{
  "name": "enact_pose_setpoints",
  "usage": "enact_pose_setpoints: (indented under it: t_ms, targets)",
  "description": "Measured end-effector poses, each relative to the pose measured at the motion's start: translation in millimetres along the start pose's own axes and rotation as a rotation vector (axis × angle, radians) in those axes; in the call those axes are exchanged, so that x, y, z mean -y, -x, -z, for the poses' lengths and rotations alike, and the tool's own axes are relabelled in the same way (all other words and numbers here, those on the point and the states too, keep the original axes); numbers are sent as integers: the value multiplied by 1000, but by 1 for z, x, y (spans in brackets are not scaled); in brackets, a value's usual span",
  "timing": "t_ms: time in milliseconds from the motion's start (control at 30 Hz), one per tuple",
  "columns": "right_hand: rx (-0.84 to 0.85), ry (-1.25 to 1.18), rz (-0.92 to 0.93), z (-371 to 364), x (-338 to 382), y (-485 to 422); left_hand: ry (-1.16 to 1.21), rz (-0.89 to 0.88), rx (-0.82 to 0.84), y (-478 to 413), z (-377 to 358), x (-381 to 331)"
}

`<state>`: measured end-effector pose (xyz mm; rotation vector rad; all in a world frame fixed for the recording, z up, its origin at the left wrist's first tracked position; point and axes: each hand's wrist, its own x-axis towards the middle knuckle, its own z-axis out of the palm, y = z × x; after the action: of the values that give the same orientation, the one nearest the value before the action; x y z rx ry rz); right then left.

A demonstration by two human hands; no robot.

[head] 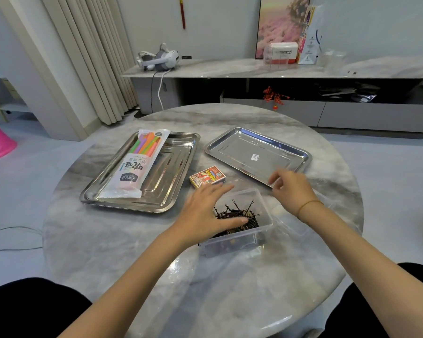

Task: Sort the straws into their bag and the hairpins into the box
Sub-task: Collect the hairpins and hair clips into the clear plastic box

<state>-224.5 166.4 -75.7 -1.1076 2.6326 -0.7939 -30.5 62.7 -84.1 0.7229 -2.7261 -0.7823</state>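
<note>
A round marble bench [156, 240] is seen from above, with two bare arms reaching forward over it. The left hand [205, 213] is spread flat and open, nothing held, its thumb lying across the near left edge of a clear plastic box [261, 230] in which a dark tangle of hairpins [239, 213] is already heaped. The right hand [291, 189] is loosely curled beyond the box, at the near corner of an empty steel tray [230, 147]; whether anything is pinched in that grip cannot be told, though a clear lid may be lying beneath it. On the left, a second steel tray [181, 142] carries the straw bag [137, 164], through whose top coloured straws [147, 145] are seen; whether the bag is sealed cannot be told. A small printed card box [207, 177] lies between the trays. Sorting is judged nearly done. The light box could be nudged or tipped by the left thumb, and pins scattered over the pale marble, where they would be hard to gather. Upright pins could be caught under a lid pressed down carelessly. Straws could slide out if the bag were lifted by its closed end.
</note>
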Motion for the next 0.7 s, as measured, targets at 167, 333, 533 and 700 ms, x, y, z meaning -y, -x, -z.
enact_pose_setpoints:
  t_ms: [167, 333, 533, 700]
  targets:
    - [414, 383, -87, -1, -12, 11, -104, 6, 61, 3, -4, 1]
    - [446, 374, -62, -11, -15, 14, -122, -27, 69, 5, -3, 3]
    - [455, 439, 47, -17, -19, 11, -97, -33, 51, 6, -5, 4]
    - [438, 518, 185, -16, -9, 13, -98, -34, 43, 6, -6, 4]
